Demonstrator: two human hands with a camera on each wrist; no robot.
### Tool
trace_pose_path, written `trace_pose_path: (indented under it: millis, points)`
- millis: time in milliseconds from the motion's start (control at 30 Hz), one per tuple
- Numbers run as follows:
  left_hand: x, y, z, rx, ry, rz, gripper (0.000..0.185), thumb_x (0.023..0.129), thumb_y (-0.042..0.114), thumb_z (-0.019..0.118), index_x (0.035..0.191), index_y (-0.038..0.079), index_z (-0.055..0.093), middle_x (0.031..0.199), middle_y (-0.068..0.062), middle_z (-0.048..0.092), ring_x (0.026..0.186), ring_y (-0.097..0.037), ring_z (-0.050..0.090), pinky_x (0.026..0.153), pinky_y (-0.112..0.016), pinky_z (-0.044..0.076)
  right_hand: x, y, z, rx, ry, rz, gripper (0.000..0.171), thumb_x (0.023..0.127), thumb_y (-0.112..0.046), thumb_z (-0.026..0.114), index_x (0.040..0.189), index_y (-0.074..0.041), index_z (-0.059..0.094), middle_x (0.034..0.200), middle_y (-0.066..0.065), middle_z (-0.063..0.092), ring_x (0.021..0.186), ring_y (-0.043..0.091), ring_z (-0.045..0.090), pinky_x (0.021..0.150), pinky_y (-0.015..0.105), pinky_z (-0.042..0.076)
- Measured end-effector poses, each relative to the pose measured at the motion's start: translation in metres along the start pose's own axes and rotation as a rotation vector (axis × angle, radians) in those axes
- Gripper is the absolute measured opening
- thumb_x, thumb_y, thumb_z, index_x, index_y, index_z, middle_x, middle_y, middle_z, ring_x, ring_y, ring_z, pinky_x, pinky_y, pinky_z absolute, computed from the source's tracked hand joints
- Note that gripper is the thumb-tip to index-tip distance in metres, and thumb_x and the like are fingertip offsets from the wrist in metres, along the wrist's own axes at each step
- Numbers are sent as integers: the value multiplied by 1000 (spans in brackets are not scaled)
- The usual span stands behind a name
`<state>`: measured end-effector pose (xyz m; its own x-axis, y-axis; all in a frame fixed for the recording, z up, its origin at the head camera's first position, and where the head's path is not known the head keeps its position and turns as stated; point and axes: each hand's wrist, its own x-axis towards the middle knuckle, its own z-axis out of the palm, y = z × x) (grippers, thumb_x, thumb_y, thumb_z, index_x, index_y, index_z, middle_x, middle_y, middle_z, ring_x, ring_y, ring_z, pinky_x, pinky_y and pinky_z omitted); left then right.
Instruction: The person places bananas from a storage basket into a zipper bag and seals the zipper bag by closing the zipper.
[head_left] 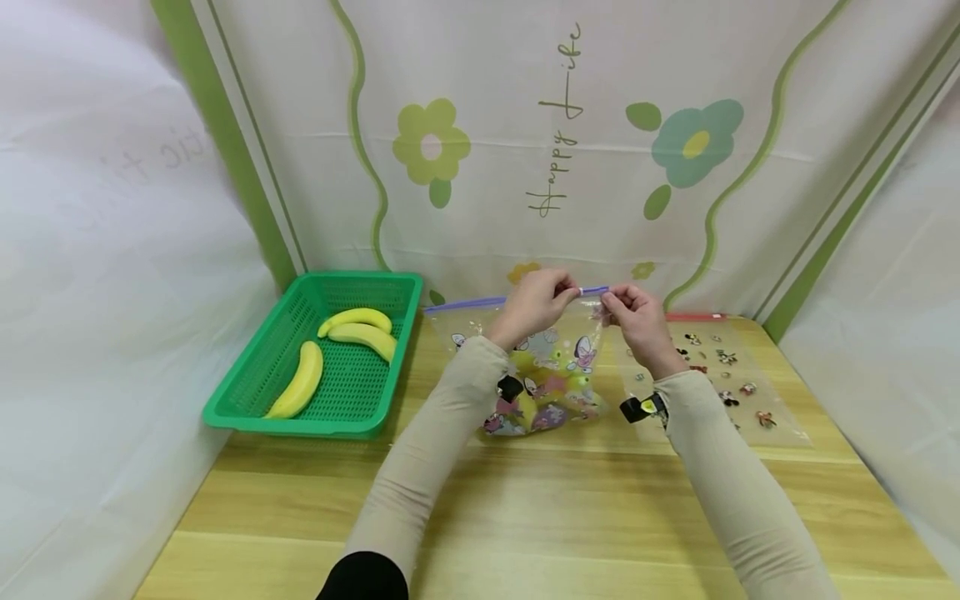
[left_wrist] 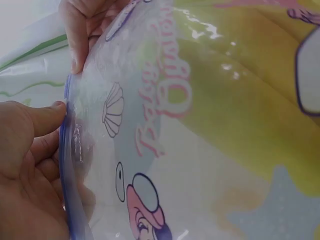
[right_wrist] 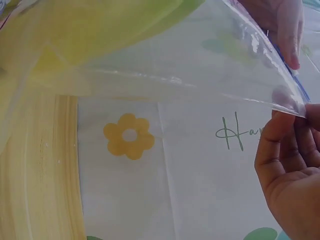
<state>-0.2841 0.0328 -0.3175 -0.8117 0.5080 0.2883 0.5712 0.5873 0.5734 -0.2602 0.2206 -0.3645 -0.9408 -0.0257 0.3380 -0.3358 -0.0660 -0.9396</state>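
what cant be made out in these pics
Head view: what exactly the purple-zipped bag contains, masked by its print.
Head view: part of the red-topped bag, behind the right hand and sleeve.
Left wrist view: the rest of the left hand, cut off by the frame edge.
Right wrist view: the end of the lettering, covered by the right hand.

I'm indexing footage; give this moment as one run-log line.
left fingers: pinch purple zip; right fingers: pinch top corner of patterned bag; red-zip bag: flat; green basket: three bananas
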Motion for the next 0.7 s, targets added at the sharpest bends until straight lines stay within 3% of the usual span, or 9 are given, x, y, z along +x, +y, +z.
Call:
trace_pose_path:
  millis: [233,500,700]
  points:
    - [0,-1,-1,51,17,60,17,98,22,54,100,13,68,90,3,62,73,-8,54,64,-21,44,2,0,4,-4,50,-23,8,93,-10,61,88,-5,64,71,-1,60,62,8,55,59,18,49]
    - [0,0,3,76,48,52,17,96,27,58,95,14,68,87,5,62,74,-6,56,67,-19,45,1,-3,9,-106,52,-35,24,94,-14,59,95,10,59,70,-1,57,62,9,52,57,18,44]
    - [-1,1,4,91,66,53,18,95,28,57,94,15,68,86,6,60,70,-4,54,63,-19,44,1,-4,4,-164,53,-55,22,95,-13,57,96,9,59,72,-3,58,64,9,52,59,19,44]
